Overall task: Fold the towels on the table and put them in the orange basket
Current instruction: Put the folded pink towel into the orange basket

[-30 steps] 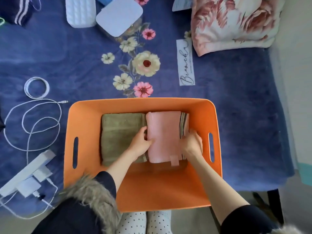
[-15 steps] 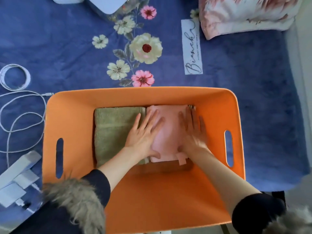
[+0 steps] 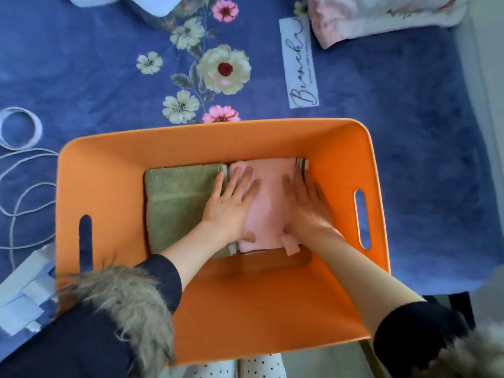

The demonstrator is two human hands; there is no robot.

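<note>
Under both hands (image 3: 270,205): pink towel (image 3: 268,197)

You see a smooth matt basket (image 3: 109,165), two nubby terry towels, green (image 3: 177,197) and pink (image 3: 268,203), on a plush blanket (image 3: 81,77).

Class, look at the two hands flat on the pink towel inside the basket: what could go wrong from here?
The left hand spans the seam onto the green towel, so sliding it away might drag that fold open. The pink towel sits on a striped one beneath; lifting the right hand carelessly could shift the stack in the basket.
</note>
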